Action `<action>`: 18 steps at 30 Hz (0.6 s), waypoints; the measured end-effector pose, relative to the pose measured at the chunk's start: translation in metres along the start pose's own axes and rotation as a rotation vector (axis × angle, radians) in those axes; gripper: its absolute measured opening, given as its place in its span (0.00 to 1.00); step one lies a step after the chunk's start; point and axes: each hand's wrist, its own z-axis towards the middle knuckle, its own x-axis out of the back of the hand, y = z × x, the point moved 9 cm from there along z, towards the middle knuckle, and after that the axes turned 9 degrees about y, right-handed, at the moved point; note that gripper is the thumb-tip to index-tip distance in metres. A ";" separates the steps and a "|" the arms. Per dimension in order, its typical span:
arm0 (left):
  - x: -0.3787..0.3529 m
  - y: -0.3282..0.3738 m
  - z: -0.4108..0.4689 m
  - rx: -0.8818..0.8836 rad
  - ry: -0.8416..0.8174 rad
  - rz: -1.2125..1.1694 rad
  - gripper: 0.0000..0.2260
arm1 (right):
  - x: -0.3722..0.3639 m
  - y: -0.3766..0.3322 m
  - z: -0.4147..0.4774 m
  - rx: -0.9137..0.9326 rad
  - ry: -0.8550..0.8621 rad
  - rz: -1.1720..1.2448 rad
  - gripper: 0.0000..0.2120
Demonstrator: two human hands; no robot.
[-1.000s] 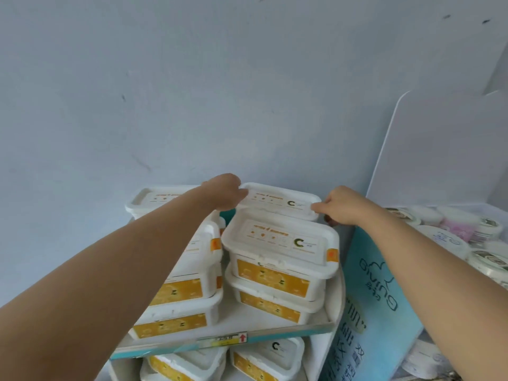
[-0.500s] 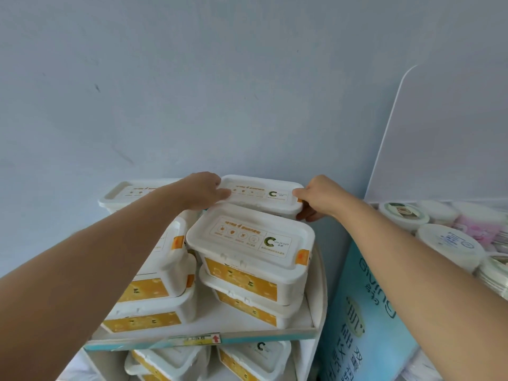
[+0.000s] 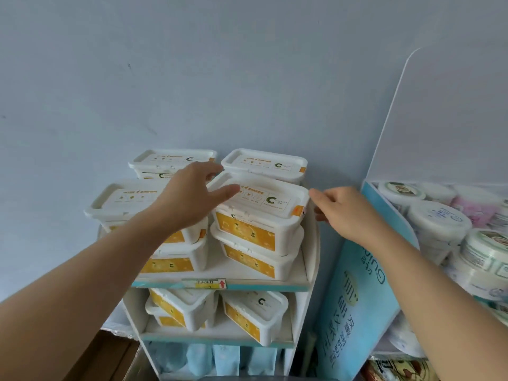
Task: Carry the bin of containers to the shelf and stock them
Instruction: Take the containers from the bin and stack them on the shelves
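Retail shop. Branded cardboard display shelf (image 3: 302, 284) stocked with identical white-and-yellow tubs (image 3: 261, 213); price tag (image 3: 204, 283) on shelf edge; adjacent stand (image 3: 354, 295) holding round labelled containers (image 3: 437, 224).

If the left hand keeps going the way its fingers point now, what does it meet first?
Most likely the lid of the white rectangular plastic container with the orange label on top of the front right stack. The left hand already has its fingertips at that lid's near edge; whether they touch is unclear.
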 end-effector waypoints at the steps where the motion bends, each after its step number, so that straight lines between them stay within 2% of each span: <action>1: 0.002 0.002 -0.012 -0.019 0.032 0.010 0.22 | 0.000 0.001 -0.013 0.017 0.006 -0.021 0.28; 6: -0.013 -0.003 -0.060 -0.056 0.047 0.094 0.13 | -0.021 0.006 -0.064 0.102 -0.032 -0.143 0.17; 8: -0.029 -0.013 -0.069 -0.008 0.008 0.146 0.10 | -0.035 0.005 -0.073 0.164 -0.036 -0.268 0.15; 12: -0.067 -0.042 -0.075 0.192 -0.129 0.164 0.14 | -0.052 0.002 -0.076 0.248 0.091 -0.455 0.21; 18: -0.093 -0.052 -0.062 0.345 -0.163 0.003 0.21 | -0.065 0.003 -0.064 0.284 0.244 -0.568 0.29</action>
